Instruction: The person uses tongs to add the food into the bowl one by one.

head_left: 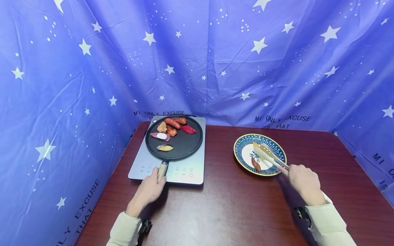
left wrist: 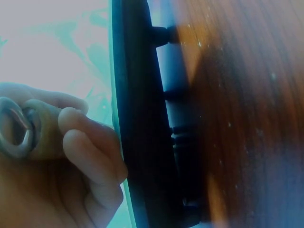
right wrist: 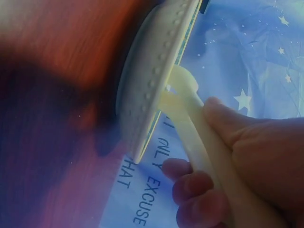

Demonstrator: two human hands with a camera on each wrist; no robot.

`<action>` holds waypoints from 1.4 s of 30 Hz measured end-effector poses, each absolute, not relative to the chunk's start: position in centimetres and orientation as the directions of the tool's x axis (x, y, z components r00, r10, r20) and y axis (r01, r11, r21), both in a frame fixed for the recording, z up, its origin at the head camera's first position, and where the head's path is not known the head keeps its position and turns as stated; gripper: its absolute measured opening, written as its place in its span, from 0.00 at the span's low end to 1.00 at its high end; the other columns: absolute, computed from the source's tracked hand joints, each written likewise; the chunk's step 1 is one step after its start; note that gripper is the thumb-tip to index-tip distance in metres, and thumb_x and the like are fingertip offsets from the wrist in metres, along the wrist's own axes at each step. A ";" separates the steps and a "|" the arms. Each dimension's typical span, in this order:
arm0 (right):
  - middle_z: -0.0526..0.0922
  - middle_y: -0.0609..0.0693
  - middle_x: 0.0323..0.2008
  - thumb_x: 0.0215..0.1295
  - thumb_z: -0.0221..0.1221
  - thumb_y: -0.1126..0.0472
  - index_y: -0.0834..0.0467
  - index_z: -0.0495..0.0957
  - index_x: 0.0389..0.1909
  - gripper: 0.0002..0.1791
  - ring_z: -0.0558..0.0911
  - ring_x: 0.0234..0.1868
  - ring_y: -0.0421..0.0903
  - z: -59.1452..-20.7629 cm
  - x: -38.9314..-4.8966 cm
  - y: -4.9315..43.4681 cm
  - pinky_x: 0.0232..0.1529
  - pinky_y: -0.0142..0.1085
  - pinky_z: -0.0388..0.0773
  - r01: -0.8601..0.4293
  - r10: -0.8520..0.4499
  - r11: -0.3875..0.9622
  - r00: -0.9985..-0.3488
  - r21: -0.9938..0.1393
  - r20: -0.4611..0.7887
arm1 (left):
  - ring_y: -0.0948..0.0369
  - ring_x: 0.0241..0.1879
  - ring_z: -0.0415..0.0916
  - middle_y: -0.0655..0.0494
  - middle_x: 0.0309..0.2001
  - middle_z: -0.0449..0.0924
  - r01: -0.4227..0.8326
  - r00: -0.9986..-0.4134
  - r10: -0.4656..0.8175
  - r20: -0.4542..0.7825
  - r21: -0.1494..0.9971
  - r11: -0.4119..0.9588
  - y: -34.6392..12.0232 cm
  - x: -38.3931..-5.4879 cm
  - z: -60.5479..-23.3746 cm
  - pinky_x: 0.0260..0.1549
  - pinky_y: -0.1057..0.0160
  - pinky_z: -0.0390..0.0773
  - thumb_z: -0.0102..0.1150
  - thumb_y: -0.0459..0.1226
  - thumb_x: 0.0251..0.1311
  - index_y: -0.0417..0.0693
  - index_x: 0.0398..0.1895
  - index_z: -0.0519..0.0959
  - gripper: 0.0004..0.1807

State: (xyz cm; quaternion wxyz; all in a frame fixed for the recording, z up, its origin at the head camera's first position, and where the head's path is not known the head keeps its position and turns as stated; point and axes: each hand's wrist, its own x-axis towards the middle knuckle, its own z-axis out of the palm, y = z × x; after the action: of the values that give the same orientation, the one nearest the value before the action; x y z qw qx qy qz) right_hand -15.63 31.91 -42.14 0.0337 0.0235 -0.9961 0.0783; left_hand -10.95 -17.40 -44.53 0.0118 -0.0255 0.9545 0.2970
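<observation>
My left hand [head_left: 149,188] grips the wooden handle [head_left: 162,171] of a round black frying pan [head_left: 184,148]. In the left wrist view its fingers curl round that handle, near the metal hanging ring [left wrist: 16,128]. Sausage [head_left: 172,123], browned food pieces, a dark red piece [head_left: 188,129], a pink-and-white piece [head_left: 160,136] and a yellowish piece [head_left: 165,148] lie in the pan. On the right, my right hand [head_left: 304,181] holds pale food tongs [right wrist: 211,147], tips over a blue-and-white plate [head_left: 241,160]. A reddish-brown food piece [head_left: 255,164] lies there. Whether the tips hold anything cannot be told.
Under the pan sits a silver induction cooker [head_left: 197,174] at the table's left. The dark red wooden table [head_left: 221,205] is bordered at back and left by a blue star-patterned curtain [head_left: 215,68].
</observation>
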 end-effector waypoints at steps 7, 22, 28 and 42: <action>0.73 0.63 0.16 0.67 0.49 0.39 0.60 0.71 0.14 0.31 0.74 0.18 0.64 -42.5 -15.6 32.0 0.17 0.55 0.67 -0.074 -0.063 0.987 -0.995 -0.141 0.080 | 0.56 0.19 0.67 0.51 0.20 0.68 -0.060 -0.998 -0.040 -0.047 0.564 0.823 -17.3 -11.0 -44.6 0.19 0.57 0.66 0.49 0.42 0.63 0.40 0.50 0.66 0.18; 0.73 0.62 0.15 0.67 0.49 0.39 0.59 0.70 0.16 0.30 0.73 0.16 0.63 -42.4 -15.4 31.6 0.15 0.54 0.66 -0.109 -0.087 0.981 -0.987 -0.163 0.135 | 0.56 0.19 0.67 0.51 0.20 0.68 -0.055 -0.998 -0.034 -0.047 0.563 0.825 -17.3 -11.0 -44.4 0.19 0.57 0.66 0.49 0.42 0.63 0.40 0.50 0.66 0.17; 0.72 0.61 0.15 0.67 0.50 0.40 0.59 0.70 0.17 0.29 0.73 0.16 0.63 -42.0 -15.2 31.1 0.15 0.53 0.65 -0.114 -0.086 0.980 -0.982 -0.163 0.166 | 0.56 0.19 0.67 0.50 0.20 0.68 -0.050 -0.999 -0.031 -0.042 0.561 0.826 -17.4 -11.0 -44.5 0.19 0.57 0.66 0.49 0.41 0.63 0.39 0.51 0.65 0.18; 0.67 0.56 0.10 0.67 0.51 0.41 0.59 0.67 0.14 0.29 0.71 0.13 0.60 -40.7 -15.0 30.2 0.12 0.50 0.63 -0.142 -0.109 0.981 -0.966 -0.130 0.235 | 0.56 0.20 0.67 0.50 0.21 0.68 -0.065 -0.997 -0.037 -0.060 0.565 0.822 -17.4 -11.1 -44.4 0.20 0.57 0.66 0.49 0.42 0.64 0.40 0.51 0.65 0.18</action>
State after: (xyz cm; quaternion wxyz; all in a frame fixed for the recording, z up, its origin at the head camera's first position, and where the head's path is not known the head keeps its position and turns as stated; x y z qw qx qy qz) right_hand -15.00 30.22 -40.71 0.1140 0.0635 -0.9887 0.0733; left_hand -11.07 -17.36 -44.42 0.0232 -0.0267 0.9543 0.2969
